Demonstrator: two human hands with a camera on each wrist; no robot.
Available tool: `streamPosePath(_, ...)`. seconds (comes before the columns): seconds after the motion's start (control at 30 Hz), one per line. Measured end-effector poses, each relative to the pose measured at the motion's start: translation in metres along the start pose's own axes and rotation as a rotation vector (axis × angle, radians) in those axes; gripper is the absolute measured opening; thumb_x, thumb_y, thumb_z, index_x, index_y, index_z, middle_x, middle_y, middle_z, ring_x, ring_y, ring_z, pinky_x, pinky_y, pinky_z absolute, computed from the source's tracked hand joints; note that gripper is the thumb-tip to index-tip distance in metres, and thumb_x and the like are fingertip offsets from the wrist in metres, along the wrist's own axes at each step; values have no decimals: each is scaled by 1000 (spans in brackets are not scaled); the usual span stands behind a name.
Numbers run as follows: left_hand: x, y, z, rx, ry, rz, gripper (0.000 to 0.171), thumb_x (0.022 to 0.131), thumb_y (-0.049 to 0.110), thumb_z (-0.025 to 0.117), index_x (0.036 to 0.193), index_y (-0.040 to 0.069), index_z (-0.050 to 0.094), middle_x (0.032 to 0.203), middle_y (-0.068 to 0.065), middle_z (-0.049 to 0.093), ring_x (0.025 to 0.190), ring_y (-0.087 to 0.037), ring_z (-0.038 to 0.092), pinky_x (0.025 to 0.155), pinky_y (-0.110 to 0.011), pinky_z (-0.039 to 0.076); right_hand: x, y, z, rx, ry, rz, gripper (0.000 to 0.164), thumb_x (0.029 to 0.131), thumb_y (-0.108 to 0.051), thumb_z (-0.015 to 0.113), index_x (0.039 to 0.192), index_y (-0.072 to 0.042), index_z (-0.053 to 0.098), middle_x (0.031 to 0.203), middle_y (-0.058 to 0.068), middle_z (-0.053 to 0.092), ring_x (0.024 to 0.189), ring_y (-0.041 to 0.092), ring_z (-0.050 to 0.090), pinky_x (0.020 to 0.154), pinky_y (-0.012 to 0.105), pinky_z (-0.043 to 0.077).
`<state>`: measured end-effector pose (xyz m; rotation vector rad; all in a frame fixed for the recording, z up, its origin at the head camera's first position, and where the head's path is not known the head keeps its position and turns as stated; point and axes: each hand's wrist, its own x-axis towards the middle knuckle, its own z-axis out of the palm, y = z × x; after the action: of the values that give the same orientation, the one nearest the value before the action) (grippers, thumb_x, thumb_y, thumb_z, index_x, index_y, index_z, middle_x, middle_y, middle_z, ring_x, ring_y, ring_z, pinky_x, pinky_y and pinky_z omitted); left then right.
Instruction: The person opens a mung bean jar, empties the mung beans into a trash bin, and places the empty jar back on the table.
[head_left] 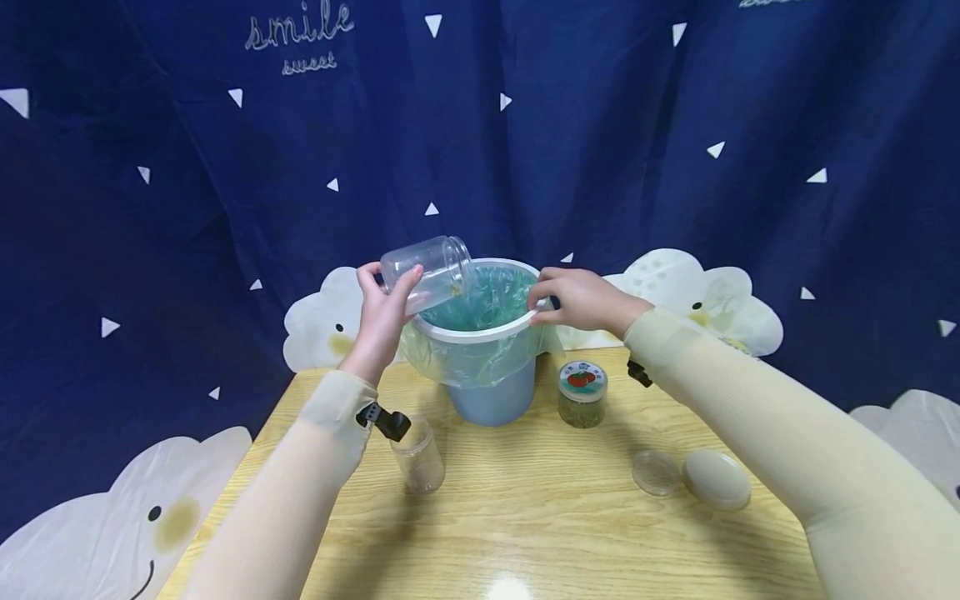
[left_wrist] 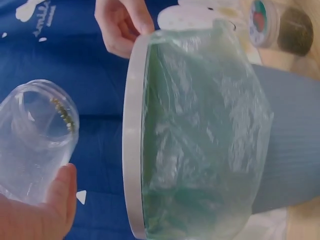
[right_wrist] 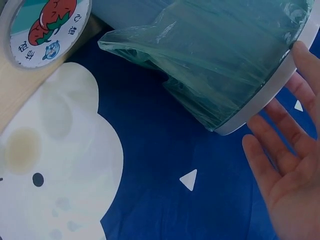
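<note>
A clear plastic jar (head_left: 429,268) is gripped by my left hand (head_left: 386,312). It lies tilted on its side, its open mouth over the left rim of the bin. Small yellow-green bits (left_wrist: 64,115) cling inside near the mouth. My right hand (head_left: 581,298) holds the white rim (right_wrist: 260,104) of the bin, thumb on one side and fingers on the other. The bin (head_left: 491,400) is blue-grey and upright, lined with a green plastic bag (left_wrist: 205,135) folded over its rim.
Right of the bin stands a jar (head_left: 582,396) with a tomato-printed lid and dark green contents. Another clear jar (head_left: 420,462) sits near my left wrist. A clear disc (head_left: 656,472) and a whitish lid (head_left: 716,479) lie on the wooden table (head_left: 525,517). A blue curtain (head_left: 480,150) hangs behind.
</note>
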<state>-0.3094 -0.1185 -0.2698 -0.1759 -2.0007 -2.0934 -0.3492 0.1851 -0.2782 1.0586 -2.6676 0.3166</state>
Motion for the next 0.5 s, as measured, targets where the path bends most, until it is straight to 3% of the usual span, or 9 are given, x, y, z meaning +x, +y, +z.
streamPosePath(0.1, -6, 0, 2, -86, 6, 26, 50, 100, 36, 59, 130, 18, 23, 140, -20, 50, 95, -20, 71, 98, -38, 57, 0, 0, 0, -1, 1, -1, 19, 90, -34, 80, 101, -20, 75, 108, 5, 64, 97, 29, 65, 90, 44, 52)
streamPosePath(0.27, -16, -1, 7, -218, 43, 55, 37, 101, 36, 51, 123, 17, 28, 122, -15, 51, 75, -12, 69, 82, -25, 58, -1, -2, -1, -3, -1, 8, 20, 90, -35, 80, 101, -20, 75, 108, 4, 64, 98, 25, 64, 91, 43, 53)
streamPosePath(0.5, -28, -6, 9, -225, 110, 21, 41, 101, 43, 44, 130, 17, 33, 99, -1, 62, 68, -7, 62, 59, -20, 40, -1, -2, 0, -3, -3, 19, 19, 91, -35, 79, 102, -20, 75, 109, 4, 64, 99, 24, 64, 92, 43, 53)
